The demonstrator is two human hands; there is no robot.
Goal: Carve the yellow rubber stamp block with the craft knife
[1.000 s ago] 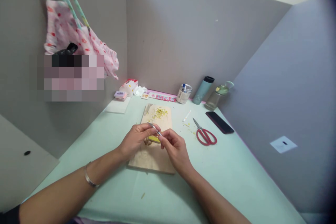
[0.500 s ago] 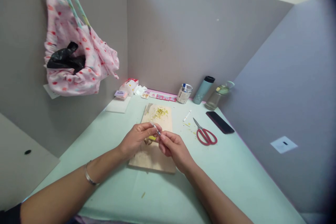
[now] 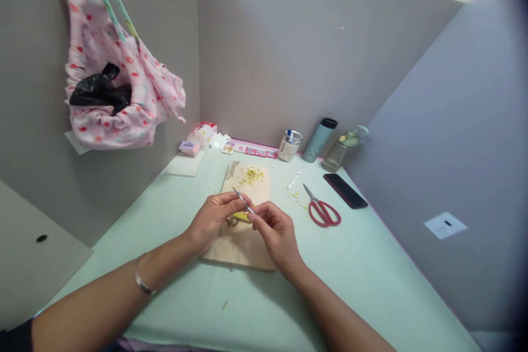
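Note:
A slim, silvery craft knife [image 3: 249, 209] is held between both hands above the board, its pointed tip toward the upper left. My left hand [image 3: 214, 214] is closed, pinching it near the blade. With thumb and fingertips, my right hand [image 3: 277, 231] grips the lower end. Beneath them lies a pale wooden board [image 3: 243, 250] with yellow shavings [image 3: 252, 176] on its far part. A yellow piece [image 3: 242, 216] on the board is partly hidden by the fingers, next to a small brownish curled thing [image 3: 231, 221].
Red-handled scissors [image 3: 324, 212], a white stick [image 3: 293, 180] and a black phone [image 3: 345, 191] lie on the right. Along the back wall stand a jar [image 3: 290, 146], a blue tumbler [image 3: 320, 141] and a clear bottle [image 3: 337, 154]. A pink cloth bag [image 3: 124, 126] hangs at left.
My right hand has shifted slightly, and its fingers have lifted and opened a little around the knife's end. More of the knife's pointed tip shows above my left fingers.

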